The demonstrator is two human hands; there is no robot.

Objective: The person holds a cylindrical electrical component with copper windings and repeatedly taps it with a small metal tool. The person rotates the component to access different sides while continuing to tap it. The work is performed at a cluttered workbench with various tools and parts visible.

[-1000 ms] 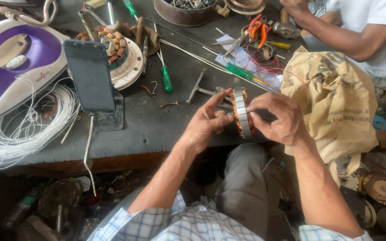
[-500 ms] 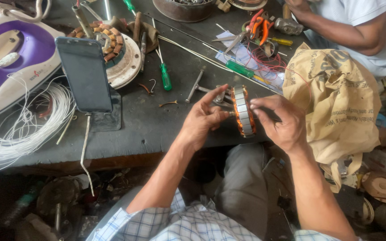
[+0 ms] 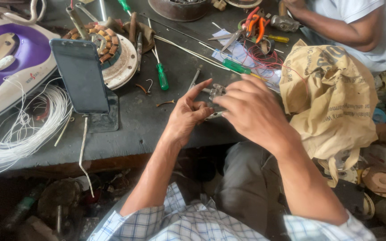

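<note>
Both hands meet over the near edge of the workbench [image 3: 148, 129], working one small metal part [image 3: 216, 90]. Only its grey metal top and a lower tip show; the rest sits behind the right hand [image 3: 251, 111]. Left hand [image 3: 188, 114]: thumb and bent fingers pinch the part's left side, index finger stretched up and free. Right hand: fingers curled together over the part from the right, back of the hand to the camera; its grip underneath is hidden.

Just beyond the hands lie a green-handled screwdriver [image 3: 162, 76] and a bundle of red wire [image 3: 258, 56]. A phone [image 3: 80, 76] stands upright on a stand to the left, white wire coil [image 3: 18, 129] beside it. Tan sack [image 3: 331, 102] on the right. Another person's arm [image 3: 331, 27] rests at the far corner.
</note>
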